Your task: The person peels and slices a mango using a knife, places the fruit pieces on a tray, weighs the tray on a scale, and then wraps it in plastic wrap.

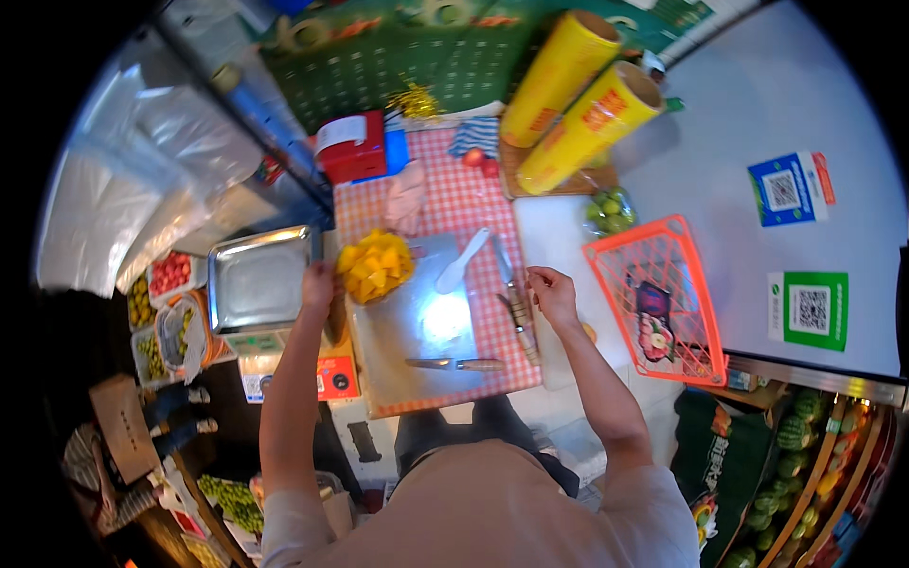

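My left hand is closed on the right rim of a rectangular metal tray, which looks bare inside. My right hand hovers at the right edge of the checked cloth, fingers loosely curled and a little apart, with nothing visible in them. Next to it lie knives with pale handles. Between my hands is a shiny metal board. A bowl heaped with yellow fruit chunks stands at its far left corner. On the board rest a white spatula-like scoop and a knife.
Two yellow film rolls stand at the back right. An orange-red plastic basket and bagged green fruit are at right. A red printer-like box and pink cloth sit at back left. Fruit tubs line the left.
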The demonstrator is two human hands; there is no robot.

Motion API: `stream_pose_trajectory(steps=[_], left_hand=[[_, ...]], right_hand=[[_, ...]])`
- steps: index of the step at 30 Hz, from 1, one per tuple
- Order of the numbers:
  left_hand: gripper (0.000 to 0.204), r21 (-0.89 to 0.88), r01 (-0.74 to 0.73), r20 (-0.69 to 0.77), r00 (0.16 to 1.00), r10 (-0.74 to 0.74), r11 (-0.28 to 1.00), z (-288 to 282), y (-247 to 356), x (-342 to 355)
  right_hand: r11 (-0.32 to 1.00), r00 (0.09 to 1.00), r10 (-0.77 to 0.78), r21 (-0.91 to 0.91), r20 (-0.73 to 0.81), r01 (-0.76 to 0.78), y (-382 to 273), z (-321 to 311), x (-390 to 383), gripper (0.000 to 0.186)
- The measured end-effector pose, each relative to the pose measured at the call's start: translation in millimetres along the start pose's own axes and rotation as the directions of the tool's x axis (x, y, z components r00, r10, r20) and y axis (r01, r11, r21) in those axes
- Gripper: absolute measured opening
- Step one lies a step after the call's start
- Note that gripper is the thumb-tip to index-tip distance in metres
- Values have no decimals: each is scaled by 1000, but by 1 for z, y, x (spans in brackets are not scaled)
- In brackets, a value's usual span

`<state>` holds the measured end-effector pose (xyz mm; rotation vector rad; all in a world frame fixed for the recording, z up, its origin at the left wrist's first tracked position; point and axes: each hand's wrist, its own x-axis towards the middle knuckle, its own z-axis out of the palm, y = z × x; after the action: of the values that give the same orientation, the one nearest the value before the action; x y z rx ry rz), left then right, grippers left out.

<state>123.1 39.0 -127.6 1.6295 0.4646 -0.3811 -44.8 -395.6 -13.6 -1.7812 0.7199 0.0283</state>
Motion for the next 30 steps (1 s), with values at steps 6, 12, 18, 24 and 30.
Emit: stream_pose_trajectory(steps=[6, 12, 18, 24, 30], left_hand=[[22, -354, 101, -151, 975, -164, 930, 22, -24, -43], [24, -415, 117, -318, 911, -264, 902, 36, -23, -88], [26, -237, 18, -483, 865, -134, 971, 34, -17, -165], [26, -88, 39, -467, 881, -76, 995, 105, -7, -211], [27, -126, 27, 261, 965, 7, 992, 315, 126, -250]], right_hand=[[989, 967, -128, -106, -220, 107, -24, -81, 66, 22], [884, 799, -405, -413, -445, 218, -86, -113, 208, 23], [986, 876, 159, 19, -456, -168, -96, -88, 256, 17], [855, 724, -439, -496, -532, 155, -93, -101, 229, 14], [638, 470, -770, -500, -431, 586, -122, -125, 60, 2]])
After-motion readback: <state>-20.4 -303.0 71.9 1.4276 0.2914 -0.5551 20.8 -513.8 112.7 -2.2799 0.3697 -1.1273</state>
